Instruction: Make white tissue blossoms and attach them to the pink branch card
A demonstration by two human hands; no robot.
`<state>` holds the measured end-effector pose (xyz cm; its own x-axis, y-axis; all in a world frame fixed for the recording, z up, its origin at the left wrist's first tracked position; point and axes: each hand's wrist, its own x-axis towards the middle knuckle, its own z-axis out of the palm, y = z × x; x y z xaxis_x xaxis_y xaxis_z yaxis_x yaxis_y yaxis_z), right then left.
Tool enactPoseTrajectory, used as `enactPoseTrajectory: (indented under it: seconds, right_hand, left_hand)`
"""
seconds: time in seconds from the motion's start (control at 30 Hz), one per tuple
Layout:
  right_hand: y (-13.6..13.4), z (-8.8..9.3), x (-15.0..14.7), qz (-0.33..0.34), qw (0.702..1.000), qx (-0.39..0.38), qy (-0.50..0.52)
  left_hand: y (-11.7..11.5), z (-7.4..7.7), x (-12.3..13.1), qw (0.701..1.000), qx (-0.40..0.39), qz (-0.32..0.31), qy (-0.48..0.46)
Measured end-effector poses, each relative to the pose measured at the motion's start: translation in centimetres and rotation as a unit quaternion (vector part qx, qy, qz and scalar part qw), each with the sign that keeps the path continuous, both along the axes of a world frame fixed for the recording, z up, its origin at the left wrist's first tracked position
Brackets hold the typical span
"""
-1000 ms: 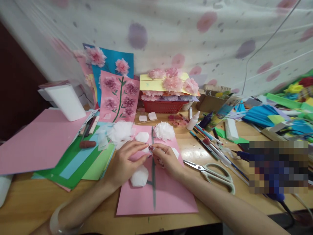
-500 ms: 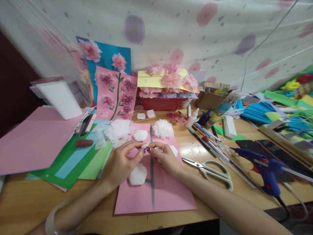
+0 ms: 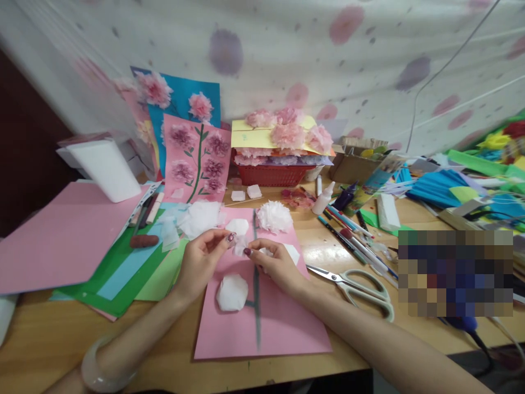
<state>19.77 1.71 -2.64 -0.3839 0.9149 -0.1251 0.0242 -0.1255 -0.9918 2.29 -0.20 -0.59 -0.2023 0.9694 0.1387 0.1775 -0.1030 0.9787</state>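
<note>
My left hand (image 3: 203, 260) and my right hand (image 3: 279, 265) hold a small piece of white tissue paper (image 3: 239, 245) between them, each pinching it with thumb and fingertips. Below them lies a pink sheet (image 3: 295, 328) with a dark painted stem (image 3: 257, 312) down its middle. A fluffy white tissue flower (image 3: 274, 216) sits at its upper right. White cut tissue stacks rest on the sheet: one at lower left (image 3: 232, 293), one behind my left fingers (image 3: 237, 226). Another at right (image 3: 292, 253) is partly hidden by my right hand.
Loose white tissue (image 3: 200, 220) and coloured paper (image 3: 123, 290) lie left. Scissors (image 3: 348, 284), pens (image 3: 344, 241) and a glue bottle (image 3: 323, 198) lie right, beside a blurred-out patch. Behind stand a flower picture (image 3: 197, 158) and a red basket (image 3: 273, 175) piled with paper flowers.
My hands have drawn apart a little, the left one moving left and up. The tissue between my fingertips now shows more. A pixelated patch now covers the glue gun area.
</note>
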Motion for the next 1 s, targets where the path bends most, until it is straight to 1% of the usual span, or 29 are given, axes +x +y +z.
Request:
enactPoseTrajectory:
  seconds: [0.2,0.37,0.43,0.53,0.6,0.63,0.7,0.73,0.77,0.8,0.83,0.9,0.97,1.0]
  right_hand:
    - [0.0,0.2,-0.2,-0.006,0.999,-0.036,0.039]
    - [0.0,0.8,-0.4,-0.017,0.999,-0.033,0.038]
    - [0.0,1.0,-0.4,-0.015,0.998,-0.039,0.038]
    - [0.0,1.1,-0.3,-0.013,0.998,-0.043,0.043]
    - [0.0,1.0,-0.3,-0.013,0.998,-0.047,0.048]
    - [0.0,1.0,-0.3,-0.013,0.997,-0.049,0.05]
    - [0.0,0.9,-0.3,-0.016,0.997,-0.05,0.053]
    - [0.1,0.8,-0.4,-0.017,0.997,-0.049,0.052]
    - [0.1,0.8,-0.3,-0.018,0.997,-0.048,0.051]
    - [0.1,0.7,-0.3,-0.02,0.997,-0.046,0.051]
    - [0.1,0.7,-0.3,-0.019,0.997,-0.045,0.053]
    - [0.1,0.6,-0.2,-0.013,0.997,-0.043,0.058]
    - [0.1,0.5,-0.2,-0.004,0.997,-0.038,0.068]
    - [0.1,0.4,-0.2,0.001,0.997,-0.037,0.075]
  left_hand:
    - [0.4,0.1,-0.3,1.0,0.009,0.005,-0.001]
    - [0.7,0.2,-0.5,1.0,0.004,0.011,-0.003]
    - [1.3,0.1,-1.3,1.0,0.012,0.018,0.004]
    - [2.8,0.0,-3.4,0.999,0.014,0.041,0.026]
    - [3.7,0.1,-5.1,0.994,0.017,0.073,0.082]
    - [4.0,0.3,-5.7,0.985,0.034,0.103,0.134]
    - [4.1,0.7,-6.2,0.95,0.109,0.162,0.244]
    - [3.8,1.0,-5.9,0.929,0.158,0.175,0.286]
    - [3.3,1.2,-5.3,0.912,0.204,0.169,0.313]
    - [2.7,1.4,-4.5,0.905,0.24,0.141,0.323]
    - [2.0,1.5,-3.5,0.905,0.265,0.095,0.32]
    - [0.7,1.3,-1.5,0.914,0.268,-0.008,0.305]
    - [-0.2,0.9,-0.2,0.918,0.259,-0.063,0.295]
    - [-0.5,0.5,0.2,0.922,0.247,-0.077,0.288]
